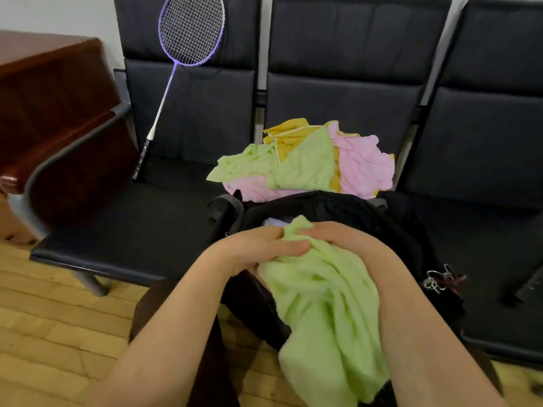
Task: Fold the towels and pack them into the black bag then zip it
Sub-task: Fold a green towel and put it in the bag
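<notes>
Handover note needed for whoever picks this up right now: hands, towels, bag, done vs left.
Left hand and right hand both grip the top edge of a green towel, which hangs unfolded in front of the black bag.
The bag sits open on the bench seat; something pale shows inside, unclear what.
Pile of green, pink and yellow towels lies crumpled behind the bag.
Done: little that shows.
Left: fold the held towel and the pile, pack, zip.

Even indoor light; edges bowed, slight blur.
</notes>
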Demonstrator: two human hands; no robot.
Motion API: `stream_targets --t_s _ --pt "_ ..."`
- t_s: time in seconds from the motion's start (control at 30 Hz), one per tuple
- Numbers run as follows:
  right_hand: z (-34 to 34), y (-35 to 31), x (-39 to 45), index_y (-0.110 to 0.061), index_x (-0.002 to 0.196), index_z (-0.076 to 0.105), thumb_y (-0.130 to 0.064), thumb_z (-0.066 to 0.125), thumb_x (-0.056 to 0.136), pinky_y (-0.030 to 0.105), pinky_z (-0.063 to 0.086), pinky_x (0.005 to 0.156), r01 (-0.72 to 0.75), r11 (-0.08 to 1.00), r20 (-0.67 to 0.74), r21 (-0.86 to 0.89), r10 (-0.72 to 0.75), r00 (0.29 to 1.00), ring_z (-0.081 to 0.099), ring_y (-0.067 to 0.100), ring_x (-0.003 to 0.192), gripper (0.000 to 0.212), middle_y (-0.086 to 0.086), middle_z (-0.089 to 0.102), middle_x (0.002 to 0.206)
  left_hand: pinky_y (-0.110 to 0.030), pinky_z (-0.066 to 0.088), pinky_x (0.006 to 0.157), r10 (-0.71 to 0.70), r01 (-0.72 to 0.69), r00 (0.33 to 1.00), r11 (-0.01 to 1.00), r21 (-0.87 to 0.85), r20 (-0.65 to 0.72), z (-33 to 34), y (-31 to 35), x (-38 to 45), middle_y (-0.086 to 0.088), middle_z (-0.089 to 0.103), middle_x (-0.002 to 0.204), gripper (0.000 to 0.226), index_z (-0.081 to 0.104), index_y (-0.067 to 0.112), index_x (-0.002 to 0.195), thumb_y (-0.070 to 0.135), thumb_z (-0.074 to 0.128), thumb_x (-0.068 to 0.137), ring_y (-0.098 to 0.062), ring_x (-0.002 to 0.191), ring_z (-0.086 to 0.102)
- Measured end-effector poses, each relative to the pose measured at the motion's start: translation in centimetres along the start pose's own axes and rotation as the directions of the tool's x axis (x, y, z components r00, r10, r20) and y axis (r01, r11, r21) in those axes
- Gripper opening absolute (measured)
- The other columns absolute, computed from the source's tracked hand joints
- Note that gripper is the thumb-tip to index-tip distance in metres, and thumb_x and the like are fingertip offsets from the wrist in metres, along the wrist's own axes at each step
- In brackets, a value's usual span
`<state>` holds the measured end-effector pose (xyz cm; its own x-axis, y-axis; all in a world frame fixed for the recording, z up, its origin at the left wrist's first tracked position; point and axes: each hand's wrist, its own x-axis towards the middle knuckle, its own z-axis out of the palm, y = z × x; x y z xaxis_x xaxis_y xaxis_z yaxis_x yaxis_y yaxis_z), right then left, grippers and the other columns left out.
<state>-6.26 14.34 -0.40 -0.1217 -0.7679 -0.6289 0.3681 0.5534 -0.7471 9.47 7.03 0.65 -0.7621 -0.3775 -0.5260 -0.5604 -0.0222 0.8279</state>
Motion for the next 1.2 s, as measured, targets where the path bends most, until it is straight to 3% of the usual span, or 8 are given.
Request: stream_targets --t_s 0.07,0.27,0.43,0.67,0.9,1.07,1.13,1.2 --pt "-0.8 1.0 -1.0 -0.006 0.12 0.065 -0.027 0.059 0.094 0.037 0.049 0.096 0.065 0.997 0.053 0.028 -0.067 0.996 0.068 0.017 0.086 0.034 0.011 0.07 0.106 -0.035 0.056 0.076 0.06 -0.034 0.985 0.987 0.154 -0.161 0.5 0.4 1.2 0.0 0.067 0.104 0.029 0.06 0.018 0.108 0.039 0.063 0.089 -0.019 0.092 0.068" --pt "-3.3 2.4 -1.9 -0.003 0.11 0.068 -0.018 0.058 0.095 0.031 0.058 0.071 0.192 0.981 -0.073 0.023 -0.19 0.979 0.069 0.02 0.084 0.023 0.013 0.072 0.101 -0.022 0.027 0.054 0.237 -0.154 0.945 0.93 0.333 -0.226 0.9 1.5 2.3 0.005 0.037 0.061 0.035 0.042 0.016 0.064 0.02 0.071 0.083 -0.008 0.055 0.035" --pt "-4.7 1.3 -2.9 -0.01 0.095 0.073 -0.016 0.064 0.09 0.034 0.052 0.085 0.382 0.916 -0.18 -0.126 -0.4 0.899 0.069 0.018 0.088 0.012 0.006 0.074 0.094 -0.036 0.047 0.079 0.304 -0.249 0.922 0.94 0.234 -0.241 -0.1 2.8 2.5 -0.017 0.061 0.086 0.025 0.062 -0.002 0.091 0.022 0.068 0.087 -0.018 0.08 0.054" --pt "-6.6 -2.8 -4.6 0.002 0.083 0.068 -0.002 0.073 0.08 0.034 0.041 0.105 0.532 0.771 -0.082 -0.35 -0.591 0.803 0.057 0.014 0.122 0.007 -0.006 0.065 0.126 -0.029 0.044 0.068 0.392 -0.398 0.874 0.917 0.041 -0.286 -1.8 6.7 1.8 -0.01 0.054 0.082 0.028 0.06 -0.002 0.089 0.025 0.062 0.092 -0.019 0.076 0.053" --pt "-6.7 -5.6 -6.4 -0.013 0.068 0.067 -0.013 0.065 0.091 0.021 0.044 0.075 0.489 0.716 -0.084 -0.499 -0.602 0.794 0.055 0.009 0.069 0.023 -0.005 0.062 0.068 -0.036 0.045 0.074 0.44 -0.437 0.822 0.895 0.096 -0.362 -4.3 9.4 2.3 -0.01 0.054 0.081 0.045 0.06 -0.01 0.081 0.033 0.069 0.086 -0.021 0.075 0.053" --pt "-4.3 -6.7 -6.0 -0.009 0.073 0.062 -0.019 0.056 0.097 0.03 0.04 0.066 0.501 0.735 -0.046 -0.457 -0.582 0.812 0.051 0.019 0.07 0.027 0.007 0.058 0.075 -0.016 0.044 0.088 0.546 -0.473 0.815 0.82 0.321 -0.194 -2.0 10.7 2.4 0.02 0.062 0.102 0.017 0.069 0.03 0.102 0.024 0.069 0.086 0.004 0.098 0.056" --pt "-3.4 -7.0 -5.6 -0.005 0.078 0.061 -0.019 0.055 0.098 0.035 0.044 0.071 0.521 0.752 -0.07 -0.405 -0.593 0.802 0.055 0.024 0.077 0.025 0.013 0.06 0.081 -0.019 0.043 0.065 0.555 -0.474 0.817 0.802 0.365 -0.159 -0.9 10.7 3.0 0.011 0.057 0.077 0.007 0.065 0.021 0.081 0.024 0.071 0.085 -0.003 0.072 0.051" --pt "-3.0 -7.0 -5.3 -0.002 0.084 0.063 -0.021 0.054 0.099 0.039 0.047 0.076 0.527 0.773 -0.102 -0.353 -0.592 0.8 0.057 0.027 0.082 0.026 0.017 0.061 0.086 -0.025 0.021 0.048 0.557 -0.461 0.809 0.8 0.384 -0.19 -0.5 10.6 3.7 0.006 0.028 0.056 0.045 0.037 0.016 0.057 0.026 0.072 0.084 -0.009 0.052 0.026"
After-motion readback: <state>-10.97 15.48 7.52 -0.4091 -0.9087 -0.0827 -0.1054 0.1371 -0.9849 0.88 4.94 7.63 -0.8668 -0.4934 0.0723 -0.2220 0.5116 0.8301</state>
